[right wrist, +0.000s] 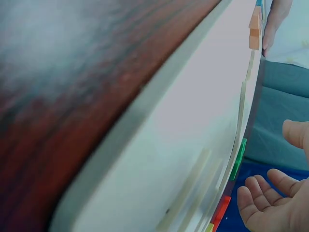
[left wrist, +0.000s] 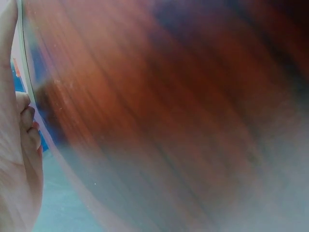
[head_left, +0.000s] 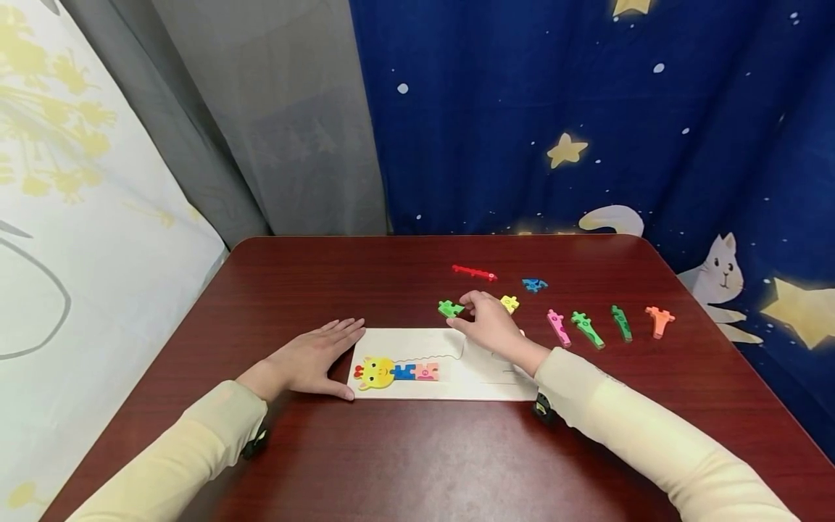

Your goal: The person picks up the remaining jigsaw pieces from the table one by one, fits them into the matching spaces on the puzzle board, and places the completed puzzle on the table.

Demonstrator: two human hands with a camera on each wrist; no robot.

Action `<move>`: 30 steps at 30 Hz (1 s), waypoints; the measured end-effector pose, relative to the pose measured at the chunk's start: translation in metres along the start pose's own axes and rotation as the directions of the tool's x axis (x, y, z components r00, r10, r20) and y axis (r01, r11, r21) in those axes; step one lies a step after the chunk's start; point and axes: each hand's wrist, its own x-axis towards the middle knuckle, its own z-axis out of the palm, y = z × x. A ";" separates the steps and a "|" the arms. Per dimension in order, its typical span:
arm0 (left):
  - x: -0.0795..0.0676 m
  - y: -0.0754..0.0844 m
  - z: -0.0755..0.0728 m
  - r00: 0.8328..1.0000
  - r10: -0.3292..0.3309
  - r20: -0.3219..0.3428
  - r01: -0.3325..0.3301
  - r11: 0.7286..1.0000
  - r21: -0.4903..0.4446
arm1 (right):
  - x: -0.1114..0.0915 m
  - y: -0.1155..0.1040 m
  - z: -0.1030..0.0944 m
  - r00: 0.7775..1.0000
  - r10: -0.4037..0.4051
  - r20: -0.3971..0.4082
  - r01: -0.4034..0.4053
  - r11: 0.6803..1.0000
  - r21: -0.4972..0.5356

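A white puzzle board lies on the table, with a yellow giraffe-head piece, a blue piece and a pink piece set in a row at its left. Flat at the board's left end rests my left hand, fingers straight and thumb by the lower corner. My right hand reaches over the board's far edge beside a green puzzle piece. In the right wrist view its thumb and bent fingers are spread apart, with nothing between them, near the green piece.
Beyond the board lie a red strip piece, a blue piece and a yellow piece. To the right are pink, light green, dark green and orange pieces. Curtains hang behind the table.
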 end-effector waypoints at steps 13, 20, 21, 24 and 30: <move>0.000 0.000 0.001 1.000 0.000 -0.004 0.000 1.000 0.013 | 0.007 -0.008 0.009 0.994 0.111 0.014 -0.111 0.994 -0.021; -0.001 0.000 0.000 1.000 -0.007 0.007 0.007 1.000 0.009 | 0.011 -0.006 0.016 0.988 0.155 0.016 -0.154 0.988 -0.024; -0.001 0.000 0.000 1.000 -0.005 0.008 0.005 1.000 0.009 | 0.011 -0.006 0.018 0.987 0.160 0.017 -0.160 0.987 -0.022; 0.000 0.001 0.000 1.000 0.000 0.008 0.000 1.000 0.008 | 0.012 -0.005 0.020 0.986 0.169 0.013 -0.169 0.986 -0.011; -0.001 0.000 -0.001 1.000 0.006 0.002 -0.006 1.000 0.011 | 0.014 -0.004 0.023 0.985 0.173 -0.009 -0.173 0.985 0.014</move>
